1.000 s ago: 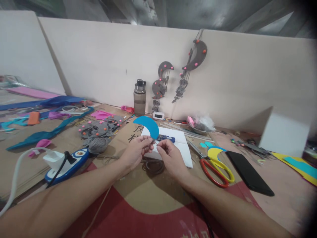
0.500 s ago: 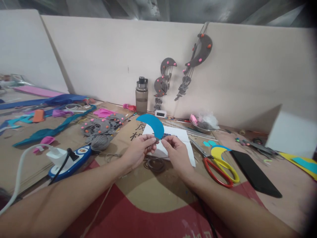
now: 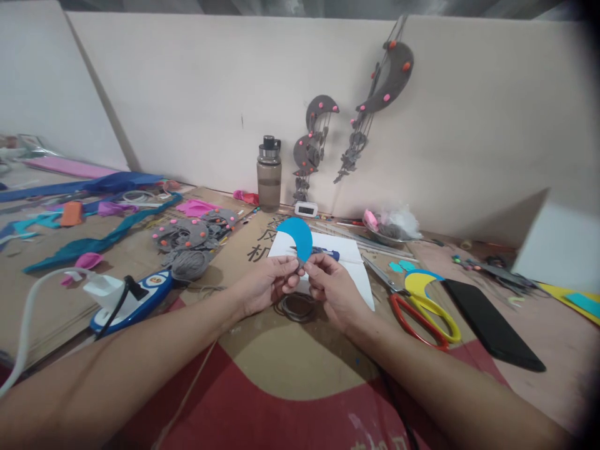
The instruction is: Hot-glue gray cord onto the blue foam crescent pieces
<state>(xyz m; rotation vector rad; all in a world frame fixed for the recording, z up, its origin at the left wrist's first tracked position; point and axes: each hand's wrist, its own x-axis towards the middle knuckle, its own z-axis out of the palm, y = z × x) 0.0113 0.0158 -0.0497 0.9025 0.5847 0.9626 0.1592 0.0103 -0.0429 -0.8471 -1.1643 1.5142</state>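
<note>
At the far left of my view, a blue cloth strip (image 3: 107,182) and a teal strip (image 3: 103,243) lie across the worktop (image 3: 37,300), with an orange piece (image 3: 72,214) between them. Nearer, the white plug (image 3: 104,289) and its blue-and-white power strip (image 3: 158,290) crowd the space just beyond the left forearm. Next I see dotted grey crescents (image 3: 185,236) in a pile, with a ball of grey yarn (image 3: 191,265) at their near edge.

In the middle, the left hand (image 3: 269,284) pinches the blue crescent (image 3: 302,234) near its lower tip, holding it up over a white sheet (image 3: 354,275). Behind stands a bottle (image 3: 269,181) by the wall, then a small white display (image 3: 306,209). A coil of cord (image 3: 297,310) lies below the two hands, partly hidden by them. On the sheet I make out a blue-handled tool (image 3: 332,254), partly covered. The right hand (image 3: 335,284) has its fingers drawn narrow at the crescent's lower tip; I cannot tell whether they grip it.

A hanging ornament (image 3: 396,75) is on the wall above a cluttered dish (image 3: 403,226). Scissors (image 3: 424,312) lie close beside the right forearm, next to a yellow-and-blue crescent (image 3: 417,284). A black phone (image 3: 492,325) is just right of these, and a yellow sheet (image 3: 557,294) lies at the far right.
</note>
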